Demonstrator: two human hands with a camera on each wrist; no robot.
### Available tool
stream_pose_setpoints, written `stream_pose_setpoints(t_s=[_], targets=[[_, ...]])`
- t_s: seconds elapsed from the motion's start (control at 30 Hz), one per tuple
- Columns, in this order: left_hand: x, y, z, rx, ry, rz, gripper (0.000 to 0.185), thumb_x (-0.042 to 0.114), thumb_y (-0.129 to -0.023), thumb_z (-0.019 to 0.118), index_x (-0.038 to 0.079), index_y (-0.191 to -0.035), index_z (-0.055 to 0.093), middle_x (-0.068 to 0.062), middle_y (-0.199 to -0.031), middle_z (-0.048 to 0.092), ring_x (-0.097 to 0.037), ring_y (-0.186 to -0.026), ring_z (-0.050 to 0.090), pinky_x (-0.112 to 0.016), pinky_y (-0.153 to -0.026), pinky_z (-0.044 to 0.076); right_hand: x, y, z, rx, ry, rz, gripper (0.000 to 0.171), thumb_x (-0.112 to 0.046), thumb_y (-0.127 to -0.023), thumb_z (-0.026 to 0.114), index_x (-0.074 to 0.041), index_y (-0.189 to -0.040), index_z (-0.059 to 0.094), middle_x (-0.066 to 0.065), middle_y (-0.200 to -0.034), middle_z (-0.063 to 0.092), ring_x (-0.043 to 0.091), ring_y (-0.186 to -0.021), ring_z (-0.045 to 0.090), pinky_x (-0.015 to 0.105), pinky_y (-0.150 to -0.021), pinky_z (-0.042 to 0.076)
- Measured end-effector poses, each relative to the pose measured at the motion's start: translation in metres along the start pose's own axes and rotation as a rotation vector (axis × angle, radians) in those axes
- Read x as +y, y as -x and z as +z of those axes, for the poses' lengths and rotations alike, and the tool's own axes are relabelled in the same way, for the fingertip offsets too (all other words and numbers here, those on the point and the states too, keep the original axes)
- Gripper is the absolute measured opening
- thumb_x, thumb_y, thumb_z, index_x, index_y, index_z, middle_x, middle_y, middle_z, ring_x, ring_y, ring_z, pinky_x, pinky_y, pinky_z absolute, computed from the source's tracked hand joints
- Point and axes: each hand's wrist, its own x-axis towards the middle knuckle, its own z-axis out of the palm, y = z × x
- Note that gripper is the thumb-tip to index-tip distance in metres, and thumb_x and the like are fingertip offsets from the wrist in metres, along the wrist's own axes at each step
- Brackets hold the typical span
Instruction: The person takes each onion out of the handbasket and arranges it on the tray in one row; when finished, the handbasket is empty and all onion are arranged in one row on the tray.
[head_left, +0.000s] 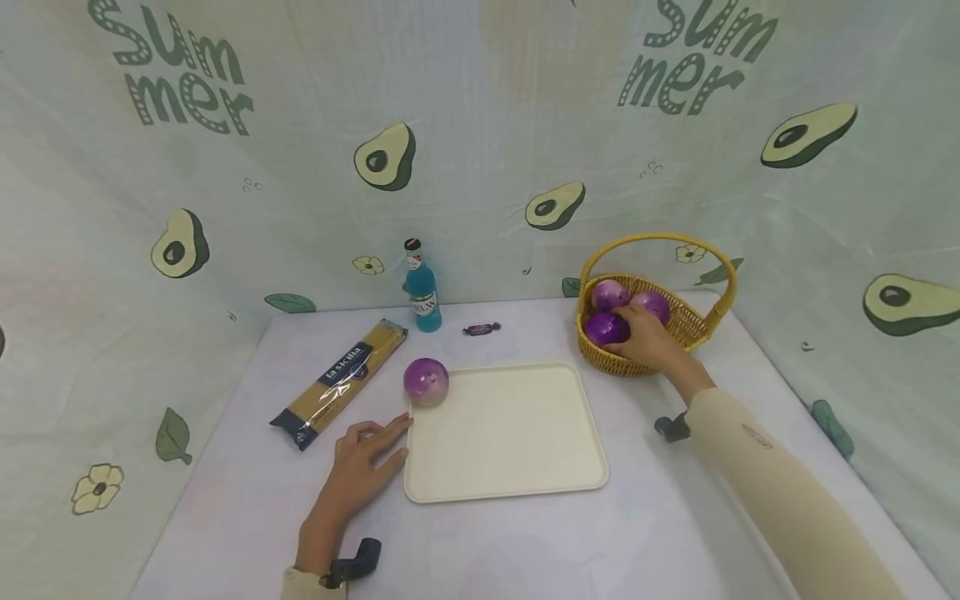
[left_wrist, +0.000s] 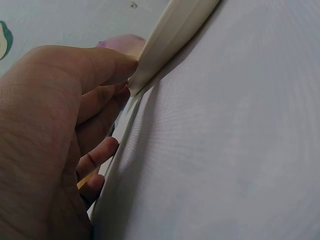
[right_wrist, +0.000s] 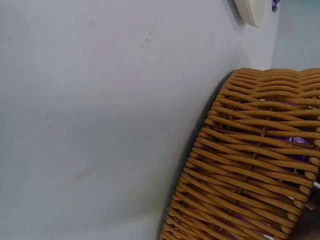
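Note:
My left hand [head_left: 365,467] rests at the left edge of a cream tray [head_left: 506,433]. Its fingertips and thumb touch the rim, as the left wrist view shows at the tray edge [left_wrist: 165,42]. A purple ball with a pale underside [head_left: 426,382] sits at the tray's far left corner. Inside a wicker basket [head_left: 697,327], my right hand [head_left: 647,337] grips a dark purple ball [head_left: 604,330] from its right side. Two more balls lie behind it, a paler one [head_left: 609,295] and another purple one [head_left: 651,307]. In the right wrist view the basket wall [right_wrist: 245,160] hides the fingers.
Left of the tray lies a pack of spaghetti [head_left: 341,383]. A blue bottle [head_left: 423,287] stands at the back, with a small wrapped candy [head_left: 482,329] right of it. The basket's tall handle [head_left: 660,237] arches above the right hand. A printed cloth [head_left: 480,150] hangs behind.

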Motion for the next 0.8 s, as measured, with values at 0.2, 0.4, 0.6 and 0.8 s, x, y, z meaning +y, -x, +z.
stream_pose_setpoints(t_s=[0.2, 0.4, 0.6, 0.8], targets=[[0.001, -0.003, -0.004, -0.021, -0.003, -0.013, 0.049, 0.040, -0.098, 0.063, 0.032, -0.145, 0.054, 0.011, -0.148, 0.051, -0.023, -0.122, 0.042, -0.053, -0.101, 0.026, 0.000, 0.005, -0.007, 0.022, 0.012, 0.003, 0.077, -0.024, -0.090, 0.076, 0.009, -0.147, 0.036, 0.035, -0.150, 0.032, 0.052, -0.138, 0.029, 0.066, -0.107, 0.028], [0.000, -0.001, -0.005, -0.036, 0.000, -0.024, 0.049, 0.040, -0.098, 0.063, 0.032, -0.145, 0.055, 0.011, -0.148, 0.051, -0.023, -0.122, 0.042, -0.053, -0.101, 0.025, -0.002, 0.010, -0.013, 0.044, 0.044, -0.009, 0.078, -0.026, -0.089, 0.078, 0.009, -0.147, 0.038, 0.034, -0.150, 0.032, 0.053, -0.138, 0.029, 0.065, -0.109, 0.027], [-0.001, 0.000, -0.001, -0.038, 0.004, -0.033, 0.049, 0.041, -0.098, 0.062, 0.033, -0.145, 0.054, 0.012, -0.148, 0.051, -0.023, -0.122, 0.042, -0.053, -0.102, 0.025, -0.003, 0.016, -0.017, 0.063, 0.036, -0.009, 0.078, -0.026, -0.088, 0.078, 0.009, -0.146, 0.038, 0.034, -0.149, 0.035, 0.052, -0.137, 0.031, 0.065, -0.109, 0.028], [-0.001, 0.000, -0.001, -0.038, 0.008, -0.041, 0.049, 0.041, -0.097, 0.063, 0.035, -0.145, 0.053, 0.014, -0.148, 0.050, -0.022, -0.122, 0.042, -0.052, -0.101, 0.025, -0.002, 0.019, -0.016, 0.069, 0.030, 0.020, 0.082, -0.026, -0.088, 0.078, 0.008, -0.149, 0.035, 0.034, -0.151, 0.031, 0.053, -0.138, 0.028, 0.066, -0.109, 0.027]])
